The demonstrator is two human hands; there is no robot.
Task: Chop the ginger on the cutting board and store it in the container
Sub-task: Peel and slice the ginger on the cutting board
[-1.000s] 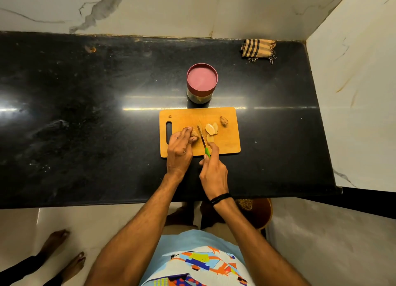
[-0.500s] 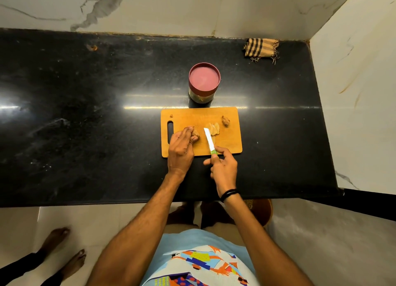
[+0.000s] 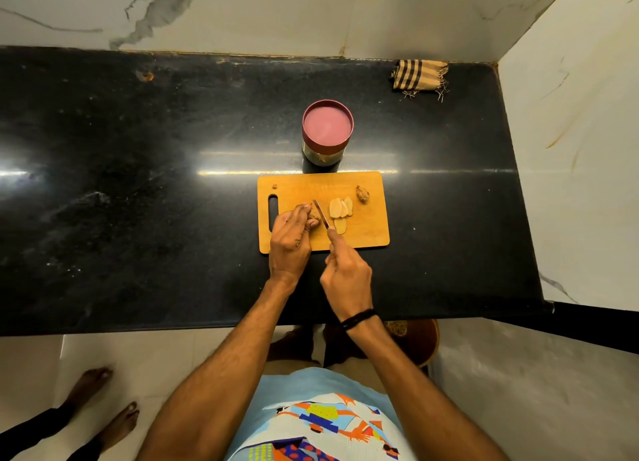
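An orange cutting board (image 3: 366, 232) lies on the black counter. My left hand (image 3: 289, 241) pinches a brown ginger piece (image 3: 314, 214) against the board. My right hand (image 3: 346, 274) grips a knife (image 3: 321, 214), its blade set against the right side of that piece. Pale ginger slices (image 3: 340, 207) lie just right of the blade, and one more slice (image 3: 340, 225) sits below them. A small unpeeled ginger chunk (image 3: 362, 194) rests near the board's far right. Behind the board stands a round container (image 3: 327, 134) with a maroon lid on.
A striped folded cloth (image 3: 419, 75) lies at the counter's back right corner. A white wall closes the right side. Another person's bare feet (image 3: 103, 405) stand on the floor at lower left. A brown stool (image 3: 420, 339) sits under the counter edge.
My right hand has brought the knife back left from the slices, and the blade now rests against the ginger piece held by my left hand.
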